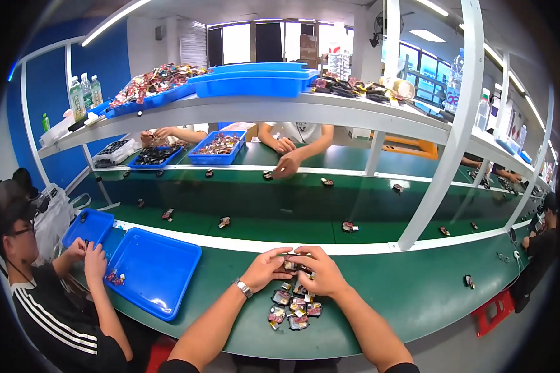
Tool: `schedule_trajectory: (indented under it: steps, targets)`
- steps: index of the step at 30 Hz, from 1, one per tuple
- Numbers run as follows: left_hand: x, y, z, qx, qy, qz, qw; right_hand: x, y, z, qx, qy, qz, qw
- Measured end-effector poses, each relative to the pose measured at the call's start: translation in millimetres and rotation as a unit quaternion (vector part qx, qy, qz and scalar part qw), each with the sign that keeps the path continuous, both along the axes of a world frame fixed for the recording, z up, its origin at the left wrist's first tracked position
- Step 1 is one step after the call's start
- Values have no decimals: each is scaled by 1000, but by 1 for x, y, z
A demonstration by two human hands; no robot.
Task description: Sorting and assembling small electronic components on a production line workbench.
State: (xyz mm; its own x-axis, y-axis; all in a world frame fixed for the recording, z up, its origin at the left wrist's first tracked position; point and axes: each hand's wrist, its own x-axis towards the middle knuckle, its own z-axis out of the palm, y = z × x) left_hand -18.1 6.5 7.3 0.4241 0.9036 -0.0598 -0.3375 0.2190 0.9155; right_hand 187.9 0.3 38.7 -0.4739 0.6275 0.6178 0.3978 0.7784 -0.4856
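My left hand (263, 271), with a metal-banded watch (243, 288) at its wrist, and my right hand (321, 272) meet over the green table. Their curled fingers close around a small black-framed electronic module (290, 264) with a pale face, partly hidden by the fingers. Just below, towards me, lies a loose cluster of similar modules (297, 309), with black casings, red and silver parts and bits of yellow. The topmost ones sit right under my right hand's fingers.
Left of me a co-worker handles small parts beside a large blue tray (180, 256). Beyond the white rail (230, 242), single modules (350, 226) are spread along a green belt. A white shelf (242, 110) with blue bins crosses above; its slanted post (445, 137) stands ahead right.
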Motion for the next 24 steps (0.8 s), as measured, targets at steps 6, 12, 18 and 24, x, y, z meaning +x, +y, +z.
schedule_trajectory:
  steps: [6,12,18,24]
  targets:
    - [12,-5,-3,24,17,40,999,-8,5,-22,2,-10,-83,996]
    - [12,-5,-6,40,37,56,997,-11,1,-16,25,-37,-107,993]
    - [15,-5,-5,48,55,49,996,-3,10,-18,44,-25,-52,997]
    - [10,-4,-7,51,37,19,998,-2,11,-20,-11,-12,-48,999]
